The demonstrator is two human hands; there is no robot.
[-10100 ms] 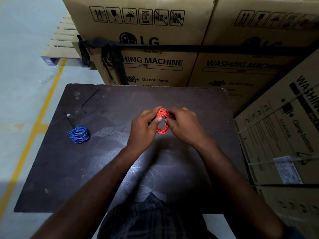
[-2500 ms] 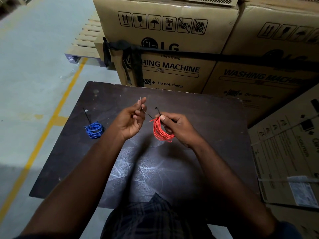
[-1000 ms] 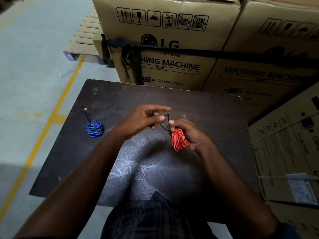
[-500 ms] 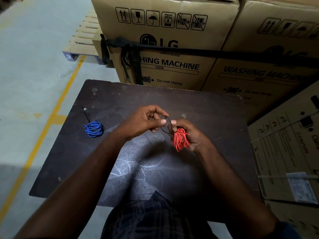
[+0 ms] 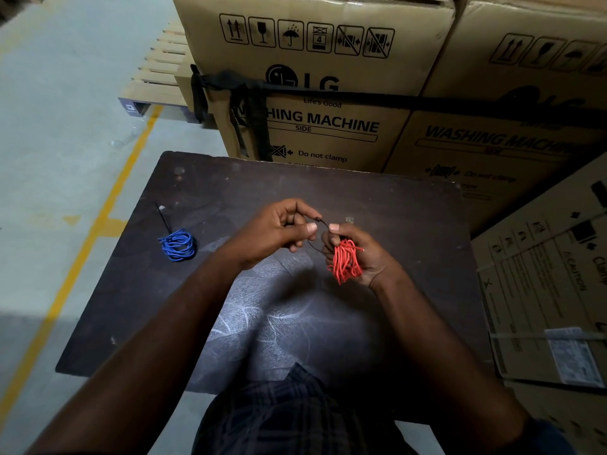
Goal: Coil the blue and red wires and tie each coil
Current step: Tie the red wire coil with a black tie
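1. At mid-frame, above the dark counter (image 5: 410, 205), the right hand (image 5: 372, 257) grips the red coil (image 5: 346, 266) against its palm, fingers curled round it.
2. Squeezed into a narrow bundle, the red coil has its long axis running from the top of the frame towards the bottom, slightly tilted. Its looped lower end points down the frame, and one loose wire end sticks out to the right near the top.
3. A thin black tie (image 5: 323, 221) arcs between the two hands just above the coil, and a lower stretch of it curves under the left fingers towards the coil.
4. The left hand (image 5: 272, 234) pinches the tie's end between thumb and forefinger, with the other fingers curled. The right thumb presses on the tie from the other side, so the thumbs sit just beside each other.
5. At the left of the counter, well apart from the hands, the blue coil (image 5: 178, 244) lies flat, a squat oval with its long axis left to right.
6. A second tie (image 5: 163, 218) binds it, the tail pointing to the upper left of the frame.
7. Across the top and right of the frame stand cardboard boxes (image 5: 312, 77), with a black strap (image 5: 427, 103) round them.
8. A pallet (image 5: 157, 80) and a yellow line (image 5: 98, 218) mark the floor at the left.
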